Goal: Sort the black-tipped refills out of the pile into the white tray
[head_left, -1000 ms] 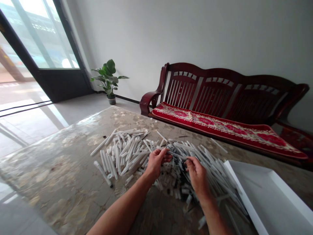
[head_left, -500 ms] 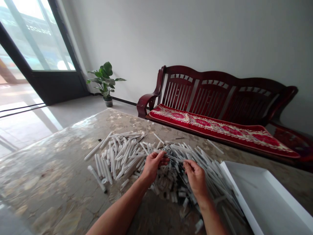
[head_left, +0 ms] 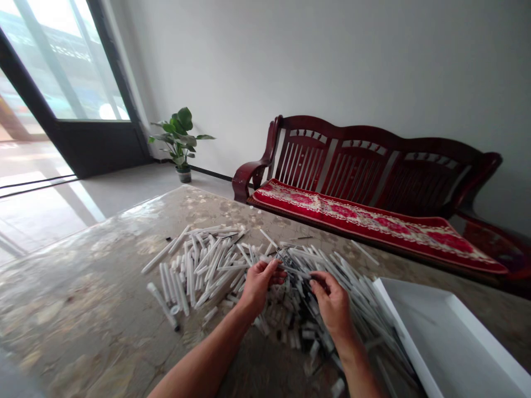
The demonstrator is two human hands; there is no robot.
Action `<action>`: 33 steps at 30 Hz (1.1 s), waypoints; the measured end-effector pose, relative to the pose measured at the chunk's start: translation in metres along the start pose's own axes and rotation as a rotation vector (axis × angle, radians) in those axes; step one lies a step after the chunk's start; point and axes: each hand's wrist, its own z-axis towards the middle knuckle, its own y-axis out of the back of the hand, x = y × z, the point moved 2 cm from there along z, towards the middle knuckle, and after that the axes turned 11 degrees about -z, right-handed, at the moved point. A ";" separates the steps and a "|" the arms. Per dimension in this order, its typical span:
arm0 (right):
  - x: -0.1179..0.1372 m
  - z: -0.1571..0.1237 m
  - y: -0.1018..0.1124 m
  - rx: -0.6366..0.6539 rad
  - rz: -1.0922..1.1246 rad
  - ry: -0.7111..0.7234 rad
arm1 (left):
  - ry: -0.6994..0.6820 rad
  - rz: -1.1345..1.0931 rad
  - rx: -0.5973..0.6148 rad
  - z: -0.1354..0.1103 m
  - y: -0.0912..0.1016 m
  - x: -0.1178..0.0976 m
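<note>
The left grip (head_left: 259,287) and right grip (head_left: 332,304) worked low over a heap of white plastic tubes (head_left: 298,312), which lay beneath and between them and stretched to the far side and right. The tubes blocked any straight way down to the bench (head_left: 83,287) there. Left of the heap and along the near left side, bare bench top gave a hand room to pass. To the right, the raised wall of a white tray (head_left: 399,337) stood in the way. Beyond the far bench edge stood a dark red wooden settee (head_left: 365,166).
</note>
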 end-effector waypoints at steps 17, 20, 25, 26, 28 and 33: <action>0.004 -0.002 0.000 0.107 -0.081 -0.091 | -0.021 -0.030 -0.012 -0.005 -0.003 -0.002; 0.001 -0.001 0.000 0.080 -0.069 -0.086 | -0.036 -0.029 -0.021 -0.005 -0.002 -0.002; -0.004 0.003 0.007 -0.008 -0.109 -0.013 | -0.059 -0.042 -0.070 -0.003 -0.001 -0.002; -0.003 0.004 0.008 -0.003 -0.139 0.014 | -0.061 -0.041 -0.076 -0.003 -0.001 -0.002; 0.000 0.005 0.011 0.028 -0.198 0.067 | -0.066 -0.034 -0.081 -0.003 -0.002 -0.002; 0.010 0.003 0.015 0.052 -0.236 0.101 | -0.064 -0.023 -0.069 -0.004 -0.003 -0.001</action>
